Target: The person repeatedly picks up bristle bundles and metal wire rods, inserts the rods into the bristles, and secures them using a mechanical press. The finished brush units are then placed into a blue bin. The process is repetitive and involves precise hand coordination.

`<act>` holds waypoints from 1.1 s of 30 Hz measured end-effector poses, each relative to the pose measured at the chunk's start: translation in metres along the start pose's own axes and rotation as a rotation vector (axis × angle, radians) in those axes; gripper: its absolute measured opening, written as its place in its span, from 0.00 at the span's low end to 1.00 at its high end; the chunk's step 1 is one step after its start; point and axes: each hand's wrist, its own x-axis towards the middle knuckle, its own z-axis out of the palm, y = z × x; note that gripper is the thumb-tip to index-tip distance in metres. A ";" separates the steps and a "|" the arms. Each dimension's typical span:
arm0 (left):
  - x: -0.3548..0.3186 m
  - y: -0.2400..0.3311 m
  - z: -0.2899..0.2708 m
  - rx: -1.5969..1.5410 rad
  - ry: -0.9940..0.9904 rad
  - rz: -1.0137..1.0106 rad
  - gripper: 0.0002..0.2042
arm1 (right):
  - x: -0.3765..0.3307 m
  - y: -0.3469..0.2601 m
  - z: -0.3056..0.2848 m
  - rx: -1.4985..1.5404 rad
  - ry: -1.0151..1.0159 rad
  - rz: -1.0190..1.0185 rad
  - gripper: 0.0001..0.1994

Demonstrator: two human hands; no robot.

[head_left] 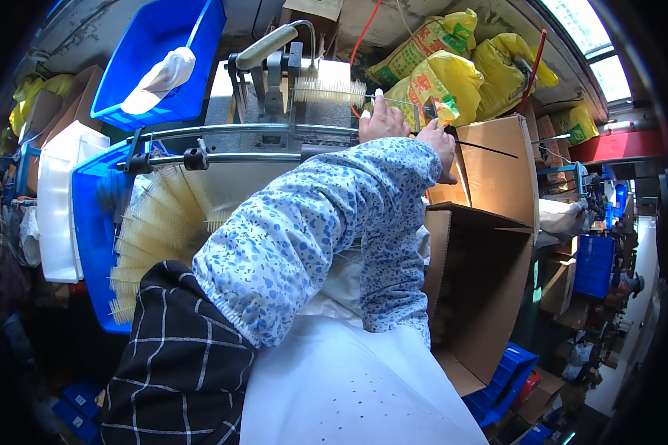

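Note:
A pale bristle brush (330,90) lies across a metal machine (274,70), and its thin wire stem (404,102) runs off to the right. My left hand (384,120) is over the stem, with one white-tipped finger stretched out across the wire and the others spread lower. Just right of it, my right hand (439,144) is curled with its fingers bent, beside a dark fitting (429,111) at the stem's end. What its fingers close on is hidden. A thin black rod (490,150) sticks out to the right past this hand. Patterned sleeves cover both forearms.
Two steel rails (252,127) cross before the machine. Many finished-looking bristle brushes (159,215) fan out in a blue bin (89,222) at left. Another blue bin (152,111) holds a white cap (159,80). An open cardboard box (482,274) stands at right; yellow sacks (445,81) lie behind.

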 end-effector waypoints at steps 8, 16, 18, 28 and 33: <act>0.002 0.004 0.010 0.028 0.118 -0.047 0.39 | 0.001 0.003 0.000 0.038 0.012 0.067 0.29; 0.001 0.001 0.011 0.032 0.131 -0.061 0.39 | -0.001 0.000 -0.007 0.072 0.001 0.002 0.25; 0.000 0.001 0.005 0.001 0.068 -0.036 0.42 | -0.001 0.001 -0.006 0.097 0.009 0.002 0.24; -0.009 -0.008 0.000 -0.050 0.072 -0.029 0.40 | -0.001 -0.014 -0.007 0.112 0.014 -0.007 0.20; -0.014 -0.012 -0.003 -0.059 0.096 -0.041 0.38 | -0.003 -0.024 -0.015 0.100 -0.030 0.013 0.20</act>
